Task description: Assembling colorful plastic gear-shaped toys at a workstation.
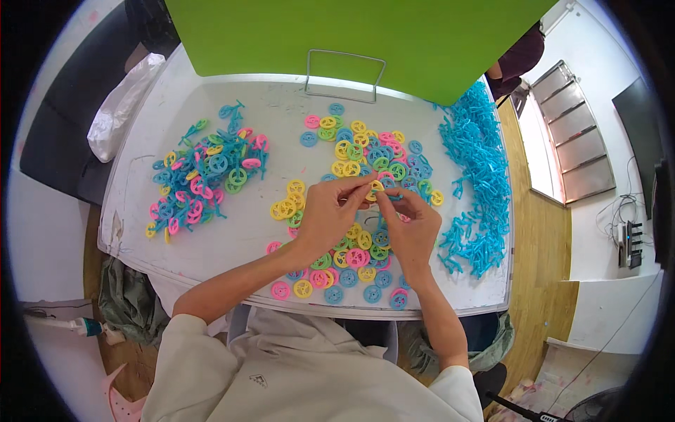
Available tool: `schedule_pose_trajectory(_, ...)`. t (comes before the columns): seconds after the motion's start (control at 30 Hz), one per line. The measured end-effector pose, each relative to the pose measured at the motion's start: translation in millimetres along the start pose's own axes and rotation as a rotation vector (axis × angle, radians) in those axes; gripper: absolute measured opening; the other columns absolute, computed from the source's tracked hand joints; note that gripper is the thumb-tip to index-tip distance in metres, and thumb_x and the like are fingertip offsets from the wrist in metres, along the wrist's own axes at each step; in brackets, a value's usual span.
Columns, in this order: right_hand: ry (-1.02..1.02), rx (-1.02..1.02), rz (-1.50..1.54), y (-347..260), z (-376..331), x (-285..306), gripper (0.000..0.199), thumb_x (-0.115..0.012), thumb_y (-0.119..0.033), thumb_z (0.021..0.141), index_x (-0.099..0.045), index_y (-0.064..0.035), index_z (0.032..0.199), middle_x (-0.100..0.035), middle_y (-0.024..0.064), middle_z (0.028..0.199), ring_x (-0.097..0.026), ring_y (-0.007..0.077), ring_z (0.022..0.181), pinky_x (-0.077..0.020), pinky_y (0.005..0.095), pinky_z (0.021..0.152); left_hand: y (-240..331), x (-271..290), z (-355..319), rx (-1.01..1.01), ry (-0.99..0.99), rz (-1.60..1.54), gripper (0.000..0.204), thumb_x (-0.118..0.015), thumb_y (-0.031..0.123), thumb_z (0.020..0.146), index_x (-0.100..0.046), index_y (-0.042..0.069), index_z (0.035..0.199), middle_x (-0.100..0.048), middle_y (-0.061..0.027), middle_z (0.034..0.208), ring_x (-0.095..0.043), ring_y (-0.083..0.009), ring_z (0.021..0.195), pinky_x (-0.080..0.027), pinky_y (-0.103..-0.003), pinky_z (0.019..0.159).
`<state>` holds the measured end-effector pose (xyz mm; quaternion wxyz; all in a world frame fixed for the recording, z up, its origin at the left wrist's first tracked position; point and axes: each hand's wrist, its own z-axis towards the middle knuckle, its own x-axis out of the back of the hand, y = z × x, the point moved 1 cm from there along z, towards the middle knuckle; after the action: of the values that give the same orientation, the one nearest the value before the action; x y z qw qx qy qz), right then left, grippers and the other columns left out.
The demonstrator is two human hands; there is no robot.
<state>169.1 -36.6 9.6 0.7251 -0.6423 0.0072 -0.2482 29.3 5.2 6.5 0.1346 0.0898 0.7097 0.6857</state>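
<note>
My left hand [329,214] and my right hand [413,228] meet over the middle of the table. Between the fingertips of my left hand is a small yellow plastic wheel [377,186]. My right hand pinches a small blue plastic piece [394,198] against that wheel; my fingers hide most of it. Below and around both hands lie loose spoked wheels in pink, yellow, green and blue, such as a pink wheel [356,257]. To the left is a heap of blue stems with coloured wheels on them [204,179].
Many blue branched plastic stems [481,169] are piled along the right edge of the white table [232,246]. A green panel [358,35] and a bent metal wire stand [344,74] are at the back. A white bag [123,109] lies left; a person [520,60] is at the far right.
</note>
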Motion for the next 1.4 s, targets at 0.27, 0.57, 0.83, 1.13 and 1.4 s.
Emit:
schedule_pose_trajectory(0.27, -0.260, -0.053, 0.246, 11, 14, 15, 0.017, -0.067, -0.004, 0.085, -0.066, 0.0004, 0.101, -0.067, 0.0063, 0.092, -0.066, 0.0123, 0.077, -0.0508, 0.0218, 0.066, -12, 6, 9, 0.161, -0.059, -0.321, 0.028, -0.055, 0.013, 0.095, -0.059, -0.003, 0.118, -0.065, -0.0086, 0.103, -0.063, -0.0141, 0.094, -0.054, -0.026, 0.086)
schedule_pose_trajectory(0.57, -0.331, 0.474, -0.041, 11, 22, 27, 0.017, -0.062, 0.000, 0.086, -0.062, -0.0005, 0.103, -0.057, 0.0111, 0.114, -0.057, 0.0167, 0.106, -0.0493, 0.0278, 0.085, -7, 9, 15, 0.059, -0.115, 0.054, 0.023, -0.057, 0.014, 0.094, -0.062, 0.003, 0.114, -0.063, -0.0043, 0.100, -0.061, -0.0126, 0.084, -0.051, -0.027, 0.070)
schedule_pose_trajectory(0.83, -0.162, 0.182, 0.311, 17, 28, 28, 0.007, -0.062, 0.001, 0.087, -0.063, 0.0034, 0.093, -0.057, 0.0154, 0.124, -0.062, 0.0140, 0.094, -0.0508, 0.0252, 0.080, -30, -6, 28, -0.785, 0.107, 0.933, 0.027, -0.070, 0.006, 0.078, -0.065, 0.005, 0.104, -0.060, -0.0102, 0.087, -0.058, -0.0235, 0.071, -0.049, -0.031, 0.065)
schedule_pose_trajectory(1.13, -0.010, 0.063, 0.258, 16, 24, 25, 0.011, -0.064, 0.001, 0.086, -0.064, 0.0052, 0.096, -0.062, 0.0158, 0.118, -0.066, 0.0143, 0.089, -0.0559, 0.0240, 0.074, -6, 11, 24, -0.093, -0.072, 0.060, 0.018, -0.067, 0.008, 0.085, -0.062, 0.001, 0.101, -0.065, -0.0073, 0.084, -0.060, -0.0122, 0.071, -0.051, -0.027, 0.062)
schedule_pose_trajectory(1.4, 0.089, 0.112, 0.344, 20, 15, 11, 0.010, -0.067, 0.001, 0.084, -0.065, 0.0042, 0.093, -0.063, 0.0145, 0.113, -0.065, 0.0129, 0.088, -0.0541, 0.0208, 0.070, -6, 2, 17, 0.015, -0.150, -0.137, 0.017, -0.058, 0.007, 0.092, -0.057, -0.002, 0.105, -0.065, -0.0092, 0.097, -0.065, -0.0142, 0.088, -0.057, -0.028, 0.075)
